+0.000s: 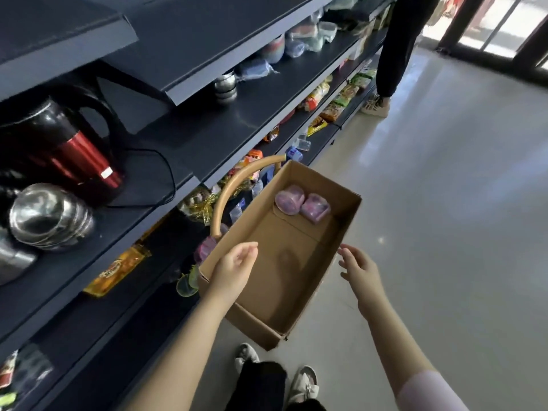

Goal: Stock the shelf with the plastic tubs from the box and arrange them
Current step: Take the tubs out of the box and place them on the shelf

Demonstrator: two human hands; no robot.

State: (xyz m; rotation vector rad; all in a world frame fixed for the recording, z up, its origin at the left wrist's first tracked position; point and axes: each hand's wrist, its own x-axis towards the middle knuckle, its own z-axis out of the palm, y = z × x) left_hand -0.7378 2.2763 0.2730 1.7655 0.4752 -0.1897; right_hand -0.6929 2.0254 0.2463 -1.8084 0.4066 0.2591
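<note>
Both hands, left (237, 266) and right (357, 266), empty, spread over open brown cardboard box (350, 232); two purple wrapped plastic tubs (302, 203) lay at far end, likely next reach.

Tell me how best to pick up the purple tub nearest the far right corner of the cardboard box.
Come straight down from above with the right hand, since the cardboard box is open-topped. The right purple tub lies tipped beside its twin, so probably pinch it across its free right side and its rim, then lift clear of the wall.

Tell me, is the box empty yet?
No, two purple tubs lie side by side at the far end of the box, and neither hand holds one.
</note>
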